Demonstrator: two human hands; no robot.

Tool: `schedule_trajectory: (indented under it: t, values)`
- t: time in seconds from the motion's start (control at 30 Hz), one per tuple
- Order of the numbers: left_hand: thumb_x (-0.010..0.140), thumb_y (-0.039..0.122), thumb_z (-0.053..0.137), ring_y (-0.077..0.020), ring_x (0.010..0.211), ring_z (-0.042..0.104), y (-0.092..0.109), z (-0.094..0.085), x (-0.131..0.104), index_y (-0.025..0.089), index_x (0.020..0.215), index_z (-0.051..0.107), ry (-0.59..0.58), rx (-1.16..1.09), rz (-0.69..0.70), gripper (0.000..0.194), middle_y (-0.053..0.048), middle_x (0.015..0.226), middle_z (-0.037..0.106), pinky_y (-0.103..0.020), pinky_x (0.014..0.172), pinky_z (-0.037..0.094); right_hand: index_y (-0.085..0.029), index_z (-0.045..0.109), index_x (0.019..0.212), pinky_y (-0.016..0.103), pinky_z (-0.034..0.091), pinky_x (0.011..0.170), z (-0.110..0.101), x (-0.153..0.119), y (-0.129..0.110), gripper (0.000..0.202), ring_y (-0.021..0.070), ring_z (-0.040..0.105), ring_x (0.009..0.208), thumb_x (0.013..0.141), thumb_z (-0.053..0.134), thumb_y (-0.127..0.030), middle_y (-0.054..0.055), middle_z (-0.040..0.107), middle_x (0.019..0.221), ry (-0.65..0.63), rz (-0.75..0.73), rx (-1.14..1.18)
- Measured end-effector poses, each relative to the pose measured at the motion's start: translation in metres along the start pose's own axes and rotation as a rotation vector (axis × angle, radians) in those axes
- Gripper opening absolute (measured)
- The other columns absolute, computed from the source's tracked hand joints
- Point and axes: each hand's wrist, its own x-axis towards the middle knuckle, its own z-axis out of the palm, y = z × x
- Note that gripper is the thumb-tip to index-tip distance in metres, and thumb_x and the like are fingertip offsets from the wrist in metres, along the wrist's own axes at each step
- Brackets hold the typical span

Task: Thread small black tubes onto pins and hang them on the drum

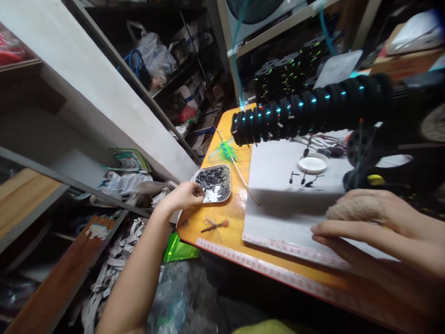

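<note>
My left hand (189, 195) is at the left edge of a small white tray (228, 191), its fingers bent together over the tray; what they hold, if anything, is too small to name. Small black tube-like pieces (210, 177) and finer dark bits lie in the tray. On the right, my right hand (378, 227) is above the white board (271, 213), with a brownish wrap (358, 207) around one finger. Its fingers look extended, and nothing shows between them. A long black ribbed roll (309, 109) with small bright bits extends above the board.
A green bristly piece (227, 151) and a thin stick (245, 182) lie behind the tray. Nearer is a small brown item with fibres (215, 226). A white round dish (313, 163) sits on the board. Measuring tape (257, 264) lines the yellow table's front edge. Shelves stand left.
</note>
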Motion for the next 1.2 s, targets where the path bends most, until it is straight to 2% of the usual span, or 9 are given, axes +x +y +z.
schedule_trajectory:
  t: [0.13,0.2,0.27,0.33,0.37,0.5,0.67,0.9,1.2]
  values:
    - [0.08,0.022,0.079,-0.0188,0.069,0.063,0.002,-0.013,-0.005,0.015,0.077,0.069,0.177,-0.046,0.016,0.013,0.001,0.071,0.067,-0.03,0.065,0.05,-0.025,0.071,0.106,0.031,0.046,0.064,-0.01,0.004,0.002,0.02,0.016,0.059,0.075,0.097,0.06,-0.012,0.003,0.062,0.087,-0.09,-0.049,-0.011]
    - [0.074,0.019,0.075,-0.0176,0.064,0.056,0.013,-0.014,-0.021,0.017,0.074,0.067,0.329,-0.1,0.029,0.009,0.002,0.065,0.063,-0.028,0.061,0.042,-0.026,0.072,0.105,0.03,0.046,0.063,-0.013,0.006,0.001,0.02,0.015,0.058,0.074,0.097,0.059,-0.012,0.003,0.06,0.086,-0.093,-0.036,0.0]
    - [0.079,0.024,0.07,-0.0157,0.062,0.05,0.034,-0.004,-0.043,0.018,0.082,0.066,0.457,-0.182,0.05,0.008,0.002,0.068,0.06,-0.027,0.058,0.038,-0.025,0.072,0.102,0.03,0.046,0.064,-0.014,0.008,-0.003,0.02,0.0148,0.058,0.074,0.097,0.059,-0.011,0.002,0.059,0.085,-0.098,-0.022,0.022]
    - [0.086,0.032,0.067,-0.0152,0.063,0.05,0.062,0.019,-0.065,0.02,0.091,0.068,0.528,-0.316,0.098,0.014,0.003,0.068,0.056,-0.025,0.058,0.039,-0.024,0.07,0.1,0.031,0.046,0.067,-0.013,0.009,-0.007,0.017,0.0155,0.059,0.076,0.095,0.061,-0.011,0.002,0.06,0.087,-0.112,-0.02,0.046]
    - [0.084,0.031,0.072,-0.0152,0.066,0.051,0.078,0.034,-0.074,0.02,0.09,0.07,0.547,-0.556,0.159,0.013,0.002,0.07,0.057,-0.025,0.058,0.04,-0.024,0.069,0.1,0.031,0.047,0.069,-0.013,0.009,-0.009,0.017,0.0161,0.06,0.078,0.094,0.063,-0.01,0.003,0.061,0.088,-0.124,-0.022,0.059]
    - [0.081,0.025,0.084,-0.0121,0.073,0.058,0.133,0.095,-0.092,0.022,0.084,0.077,0.355,-1.311,0.302,0.007,-0.001,0.083,0.067,-0.021,0.065,0.046,-0.025,0.065,0.101,0.034,0.05,0.08,-0.012,0.008,-0.012,0.019,0.0193,0.064,0.089,0.089,0.064,-0.01,0.003,0.064,0.093,-0.172,-0.03,0.119]
    - [0.066,0.028,0.098,-0.0092,0.073,0.062,0.167,0.132,-0.093,0.022,0.077,0.08,0.233,-1.807,0.126,0.022,0.002,0.076,0.07,-0.018,0.072,0.051,-0.026,0.061,0.096,0.033,0.051,0.093,-0.013,0.005,-0.013,0.017,0.0202,0.065,0.102,0.09,0.062,-0.011,0.003,0.066,0.098,-0.169,0.017,0.153]
    - [0.057,0.029,0.103,-0.0088,0.067,0.063,0.177,0.137,-0.095,0.021,0.07,0.079,0.293,-1.917,0.025,0.029,0.002,0.071,0.068,-0.017,0.067,0.053,-0.027,0.06,0.098,0.035,0.048,0.099,-0.016,0.003,-0.013,0.02,0.0198,0.063,0.103,0.09,0.062,-0.009,0.003,0.062,0.097,-0.202,0.021,0.171]
    - [0.06,0.03,0.102,-0.0083,0.069,0.066,0.176,0.139,-0.096,0.024,0.071,0.082,0.349,-1.846,0.052,0.024,0.002,0.073,0.073,-0.015,0.069,0.054,-0.026,0.06,0.098,0.037,0.045,0.105,-0.016,0.002,-0.014,0.021,0.0197,0.06,0.098,0.088,0.065,-0.008,0.002,0.059,0.097,-0.203,0.023,0.18]
